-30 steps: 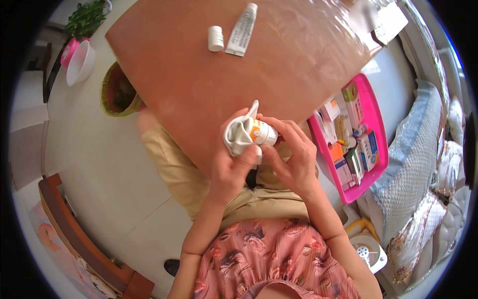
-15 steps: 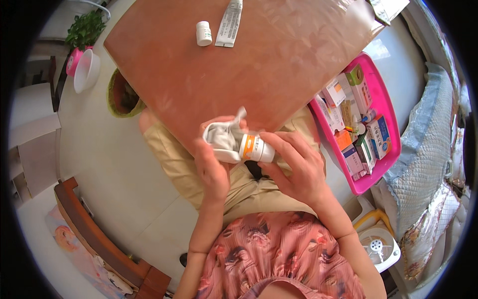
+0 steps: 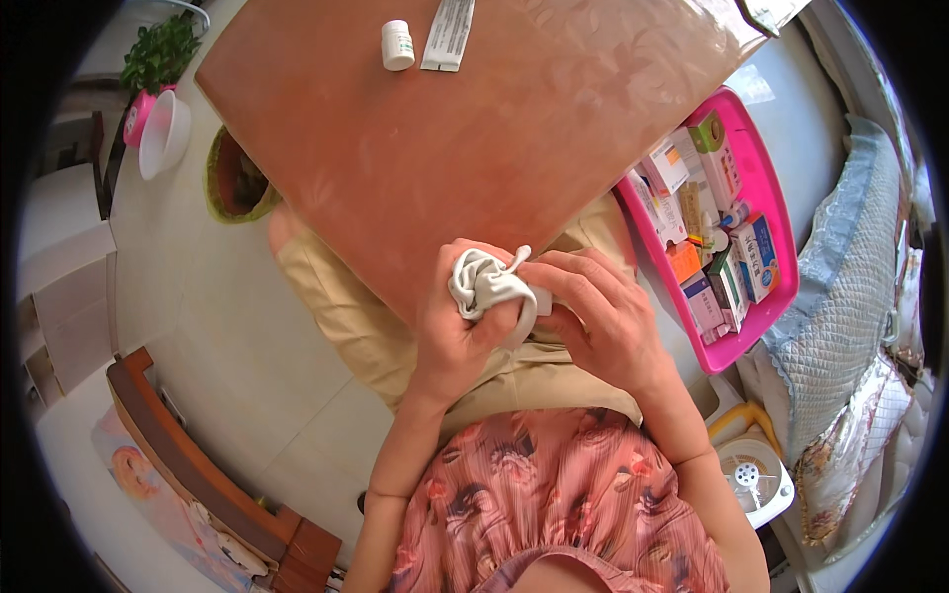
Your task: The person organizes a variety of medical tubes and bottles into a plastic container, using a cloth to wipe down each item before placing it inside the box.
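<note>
A crumpled white cloth [image 3: 484, 285] is bunched in my left hand [image 3: 445, 331], whose fingers are closed round it. The cloth now wraps much of a small white pill bottle [image 3: 542, 300]. Only the bottle's white end shows between the cloth and my right hand [image 3: 618, 321], and its orange label is covered. My right thumb and fingers grip that end. Both hands are above my lap at the table's near corner. On the table [image 3: 415, 168], far from my hands, stand another white pill bottle [image 3: 397, 47] and a flat white tube [image 3: 450, 38].
A pink tray [image 3: 727, 361] of medicine boxes sits to the right of the table. A green-rimmed bin [image 3: 214, 183] is beside the table's left edge. Farther left are a white bowl [image 3: 166, 136] and a potted plant [image 3: 158, 54]. A quilted blue cover [image 3: 830, 287] lies far right.
My left hand and the cloth have moved right, over the bottle, hiding its orange label. My right hand keeps its grip on the bottle's end. The view has shifted slightly.
</note>
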Available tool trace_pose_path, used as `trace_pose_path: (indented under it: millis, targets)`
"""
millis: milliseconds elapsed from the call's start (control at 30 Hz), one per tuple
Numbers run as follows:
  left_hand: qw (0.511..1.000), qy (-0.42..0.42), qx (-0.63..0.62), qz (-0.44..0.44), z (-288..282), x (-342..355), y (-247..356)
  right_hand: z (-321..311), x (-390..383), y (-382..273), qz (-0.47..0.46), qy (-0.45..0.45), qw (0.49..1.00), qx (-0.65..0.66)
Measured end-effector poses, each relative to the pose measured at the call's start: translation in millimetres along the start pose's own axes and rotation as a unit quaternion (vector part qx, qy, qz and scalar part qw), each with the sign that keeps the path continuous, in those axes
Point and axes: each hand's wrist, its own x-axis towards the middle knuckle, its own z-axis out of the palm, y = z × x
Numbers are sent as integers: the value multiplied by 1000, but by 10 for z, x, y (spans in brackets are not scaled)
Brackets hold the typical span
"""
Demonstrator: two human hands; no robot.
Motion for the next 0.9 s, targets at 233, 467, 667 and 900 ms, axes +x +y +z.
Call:
trace_pose_path:
  millis: [233, 467, 667, 900]
  targets:
    - [992, 41, -81, -87, 132, -25, 52, 60, -57, 114, -45, 84, 995, 19]
    - [998, 38, -14, -52, 140, -47, 24, 128, -100, 23, 142, 87, 966, 197]
    - [997, 59, -22, -34, 97, -48, -28, 217, -203, 126, 170, 39, 930, 324]
    - [977, 76, -121, -157, 88, -239, -272, 183, -94, 102, 67, 57, 983, 161]
